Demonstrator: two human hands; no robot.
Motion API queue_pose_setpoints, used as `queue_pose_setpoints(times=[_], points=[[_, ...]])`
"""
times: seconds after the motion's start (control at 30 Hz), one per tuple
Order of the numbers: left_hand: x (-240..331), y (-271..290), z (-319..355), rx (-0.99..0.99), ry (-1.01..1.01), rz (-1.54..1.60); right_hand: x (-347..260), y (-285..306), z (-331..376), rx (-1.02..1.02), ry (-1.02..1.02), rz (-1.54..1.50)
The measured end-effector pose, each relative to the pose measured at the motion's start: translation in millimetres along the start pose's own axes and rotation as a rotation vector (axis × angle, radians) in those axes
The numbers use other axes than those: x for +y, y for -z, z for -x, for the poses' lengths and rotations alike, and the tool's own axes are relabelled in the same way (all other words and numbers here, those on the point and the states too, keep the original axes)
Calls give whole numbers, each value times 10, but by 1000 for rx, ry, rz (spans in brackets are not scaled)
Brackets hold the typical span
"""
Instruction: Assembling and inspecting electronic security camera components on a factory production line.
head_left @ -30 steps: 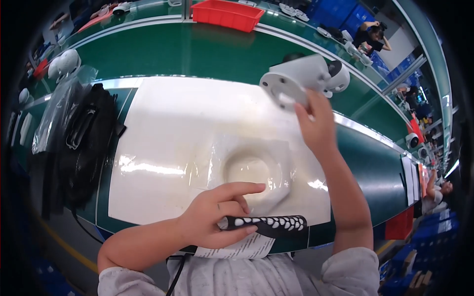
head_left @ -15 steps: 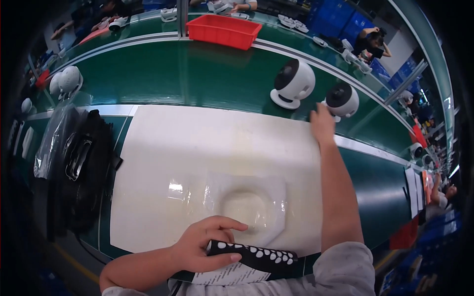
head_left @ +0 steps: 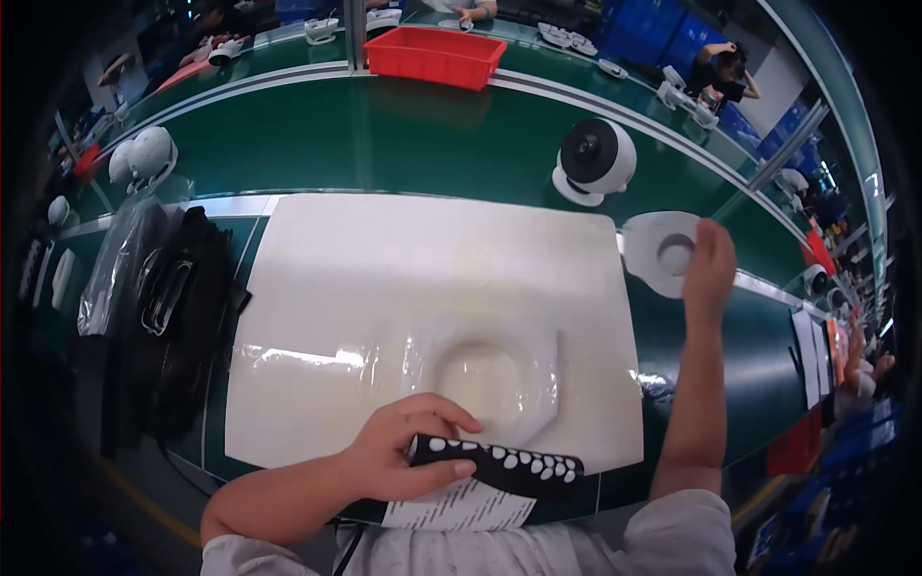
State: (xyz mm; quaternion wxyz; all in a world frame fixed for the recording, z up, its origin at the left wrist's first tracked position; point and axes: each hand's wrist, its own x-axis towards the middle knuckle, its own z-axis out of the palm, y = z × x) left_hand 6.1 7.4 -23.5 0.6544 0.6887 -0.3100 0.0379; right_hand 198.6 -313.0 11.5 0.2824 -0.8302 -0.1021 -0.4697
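Note:
My right hand (head_left: pixel 711 269) reaches out to the right with its fingers closed on the edge of a white round camera (head_left: pixel 645 257). The camera is tipped so that its base, with a grey round recess, shows. My left hand (head_left: pixel 399 446) grips a curled black sheet of white oval stickers (head_left: pixel 514 468) near the front edge, thumb below and fingers above. Its pale printed backing (head_left: pixel 461 507) hangs under it. A second white camera with a black face (head_left: pixel 597 163) stands upright on the green belt. Before me, a white padded block with a round hollow (head_left: pixel 480 379) lies under clear film.
A white board (head_left: pixel 384 259) covers the bench in front of me. Black cloth and clear plastic bags (head_left: pixel 173 298) lie at the left. A red bin (head_left: pixel 437 58) stands beyond the green belt (head_left: pixel 423 134). White rounded parts (head_left: pixel 144 158) sit far left; other people work behind.
My right hand has taken the nearer right camera off the belt, drawn it toward me to the right and tipped its base up. My left hand stays on the sticker sheet.

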Motion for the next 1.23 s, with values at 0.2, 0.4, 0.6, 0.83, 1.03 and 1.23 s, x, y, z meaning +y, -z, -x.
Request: queue_pose_setpoints(times=[0.2, 0.4, 0.6, 0.83, 1.03, 1.23], points=[[159, -164, -39, -45, -150, -179, -1184, 691, 97, -408, -685, -744], [340, -253, -37, -206, -403, -425, -1576, 671, 470, -793, -451, -845], [390, -319, 14, -16, -322, -316, -1664, 793, 440, -843, -248, -670], [538, -235, 5, 162, -102, -232, -1750, 1331, 389, -780, 382, -723], [518, -246, -46, 115, -48, 10, -1708, 1242, 420, -952, 281, -707], [654, -220, -48, -32, 69, -231, -1669, 1297, 379, -1048, 66, -755]])
